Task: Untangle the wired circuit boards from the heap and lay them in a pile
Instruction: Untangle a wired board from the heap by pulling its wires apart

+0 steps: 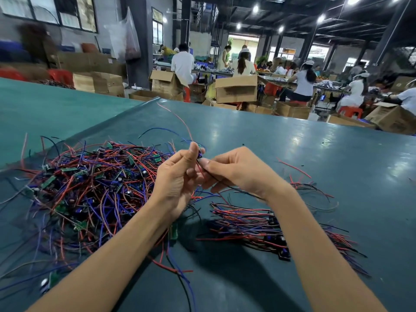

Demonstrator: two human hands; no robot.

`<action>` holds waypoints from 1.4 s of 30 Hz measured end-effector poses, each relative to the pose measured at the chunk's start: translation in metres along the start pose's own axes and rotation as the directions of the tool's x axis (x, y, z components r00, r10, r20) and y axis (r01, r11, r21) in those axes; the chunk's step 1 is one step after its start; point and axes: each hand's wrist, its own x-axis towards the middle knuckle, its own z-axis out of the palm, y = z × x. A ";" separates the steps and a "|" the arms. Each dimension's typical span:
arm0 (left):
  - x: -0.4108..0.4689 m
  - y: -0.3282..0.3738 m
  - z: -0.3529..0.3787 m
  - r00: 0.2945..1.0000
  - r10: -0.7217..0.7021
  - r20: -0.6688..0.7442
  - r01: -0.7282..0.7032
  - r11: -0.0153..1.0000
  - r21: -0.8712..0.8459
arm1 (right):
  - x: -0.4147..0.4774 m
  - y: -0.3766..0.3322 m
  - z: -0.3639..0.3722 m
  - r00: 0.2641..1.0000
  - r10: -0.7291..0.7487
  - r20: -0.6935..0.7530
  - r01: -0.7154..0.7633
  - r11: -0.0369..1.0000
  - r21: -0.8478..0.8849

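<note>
Well, held board: a small circuit board (200, 152) is up off the worktop (292, 143), between the two hands and above the gap that separates heap and pile.
Left hand (177, 174): palm turned towards the person, thumb upright, fingers curled; it pinches the small circuit board at the fingertips.
Right hand (236, 170): just beside the left, thumb and forefinger closed on the wires right under the board.
Red wire (180, 119): rises from the board and arcs away towards the far edge of the worktop.
Black wire (236, 190): runs from the right hand's pinch down past the wrist.
Heap (90, 183): a wide tangle of red, blue and black leads with green boards in it, lying left of the hands.
Pile (258, 224): a smaller bundle under the right forearm, its leads lying roughly side by side.
Worktop: dark green, glossy, catching the ceiling lights.
Beyond: open cardboard boxes (236, 88) and seated workers (183, 64) at other tables.
</note>
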 end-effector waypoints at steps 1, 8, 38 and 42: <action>0.000 0.000 0.000 1.000 -0.012 0.007 0.012 1.000 -0.002 | 0.002 0.002 0.005 1.000 -0.010 -0.003 0.010 0.999 0.039; 0.004 0.008 -0.005 0.993 -0.037 -0.113 0.045 0.997 0.065 | 0.007 0.007 0.026 0.999 -0.008 0.038 0.003 0.992 0.127; -0.011 -0.008 0.013 0.924 -0.233 0.303 0.259 0.965 -0.046 | -0.045 -0.021 -0.077 0.979 0.066 -0.190 -0.075 0.996 -0.041; -0.014 -0.013 0.014 0.872 -0.286 0.397 0.344 0.936 -0.080 | -0.044 -0.019 -0.077 0.985 0.071 -0.155 -0.082 0.994 -0.068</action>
